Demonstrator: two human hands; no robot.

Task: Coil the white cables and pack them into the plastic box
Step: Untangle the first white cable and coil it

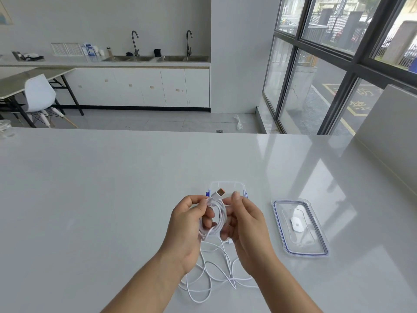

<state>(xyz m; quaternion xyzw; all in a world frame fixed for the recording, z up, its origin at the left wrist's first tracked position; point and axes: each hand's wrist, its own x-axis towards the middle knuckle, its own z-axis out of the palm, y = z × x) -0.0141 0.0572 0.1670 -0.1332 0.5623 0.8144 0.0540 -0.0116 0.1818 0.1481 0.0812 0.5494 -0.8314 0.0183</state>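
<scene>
1. I see both hands raised above the white table (112,188), close together, with a white cable (215,219) between them.
2. My left hand (189,224) grasps the cable: the thumb and fingers pinch the gathered loops near their top, and the coil hangs down across the palm.
3. The USB plug (220,192), with an orange insert, sticks up from the top of the coil, just above the left thumb.
4. My right hand (244,224) sits just beside the coil, fingers curled toward it; I cannot tell whether it grips the cable or only touches it.
5. The uncoiled remainder of cable (209,279) lies in loose tangled loops on the table beneath my wrists.
6. The plastic box (226,184) stands open on the table just beyond my hands, mostly hidden behind them.
7. Its clear lid (300,227), edged with a blue seal, lies flat on the table to the right of the box, apart from it.
</scene>
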